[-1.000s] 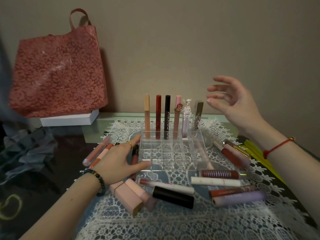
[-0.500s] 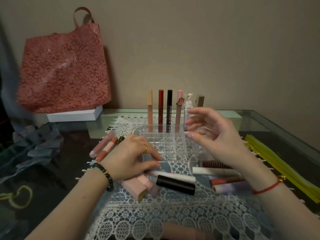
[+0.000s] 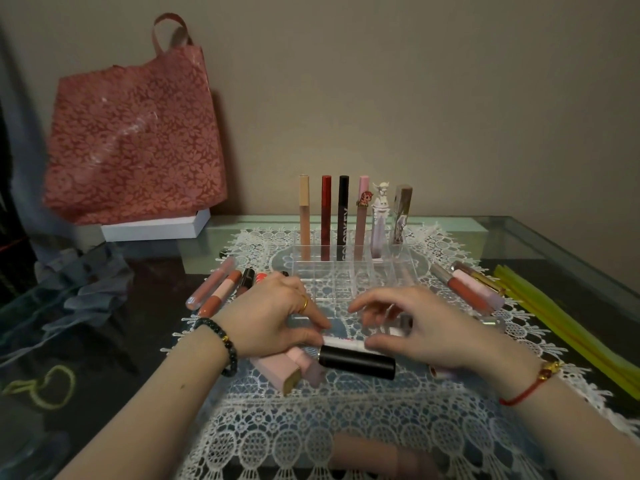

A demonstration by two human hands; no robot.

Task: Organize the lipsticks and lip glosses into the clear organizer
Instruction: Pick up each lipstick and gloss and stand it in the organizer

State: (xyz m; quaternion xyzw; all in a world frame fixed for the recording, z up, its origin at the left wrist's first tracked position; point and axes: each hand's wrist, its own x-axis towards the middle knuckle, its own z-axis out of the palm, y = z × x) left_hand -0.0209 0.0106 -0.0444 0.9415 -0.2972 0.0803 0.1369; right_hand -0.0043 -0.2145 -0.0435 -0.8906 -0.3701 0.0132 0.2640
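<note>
Down from above the clear organizer [image 3: 346, 273], my right hand [image 3: 419, 327] now rests its thumb on the white lip gloss tube [image 3: 343, 342], fingers loosely spread. My left hand [image 3: 273, 317] curls at the tube's other end; whether it pinches, I cannot tell. That tube lies on the lace mat [image 3: 311, 427] before the organizer.

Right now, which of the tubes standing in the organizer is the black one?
The black tube, third from the left in the back row, between the red tube and the pink-capped tube; no other standing tube is dark.
</note>
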